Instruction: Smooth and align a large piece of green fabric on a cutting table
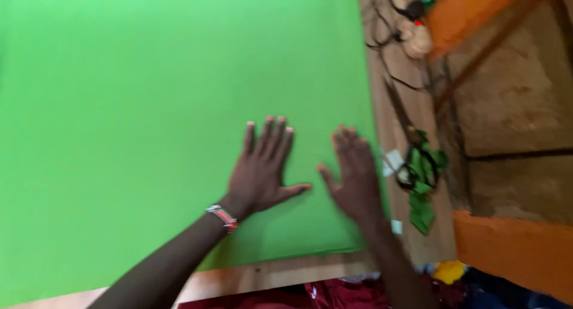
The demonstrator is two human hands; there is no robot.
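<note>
The green fabric lies spread and mostly smooth over the wooden worktop. Left hand and right hand press on it near its right edge — both flat, fingers spread, gripping nothing. Scissors wait among green scraps — cutting seems not begun.

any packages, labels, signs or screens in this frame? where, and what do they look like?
None that can be made out.
Closest candidates: two small white scraps, maybe paper or tags, on the wooden table edge right of the green fabric, by the scissors; too blurred to tell.
Both hands, left hand and right hand, lie flat on the fabric.
</note>
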